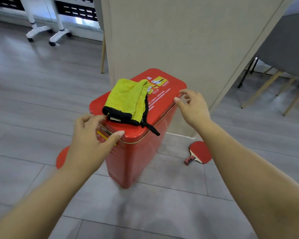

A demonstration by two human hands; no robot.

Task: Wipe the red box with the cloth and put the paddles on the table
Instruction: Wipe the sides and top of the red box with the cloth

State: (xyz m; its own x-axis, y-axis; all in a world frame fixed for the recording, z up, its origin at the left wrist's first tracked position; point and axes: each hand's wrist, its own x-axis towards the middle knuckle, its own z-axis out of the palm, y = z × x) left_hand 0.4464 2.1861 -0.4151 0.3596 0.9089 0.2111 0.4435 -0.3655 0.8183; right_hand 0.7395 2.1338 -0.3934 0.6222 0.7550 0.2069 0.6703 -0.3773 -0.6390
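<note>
Status: early, nothing ticked off as far as visible. Red box (138, 152) stands upright on the floor (33, 100), lid closed, between the two hands. Cloth (126, 100) (yellow, black trim) sits folded on the lid, just beyond the left hand (90, 140) and to the inside of the right hand (193, 107); neither hand has it, so the wipe looks not started. Left hand: fingers bent at the near-left lid corner, thumb pressed on the rim, index tip close to the cloth's edge; can't tell whether it really grips the lid or only rests there. Right hand: fingers loosely spread and half-curled at the lid's right edge, one tip at or on the rim, holding nothing. Paddles both on the floor: one paddle (199, 151) lies below the right forearm, just beside the box base; the second paddle (62, 157) is mostly hidden behind the left wrist, only a red arc showing. No worktop surface clearly in view; a beige panel (179, 40) rises beyond both hands, can't tell if it belongs to one. Box base is blurred, so the box may be moving. Left to do: take the cloth, wipe the box, lift both paddles onto the worktop.
</note>
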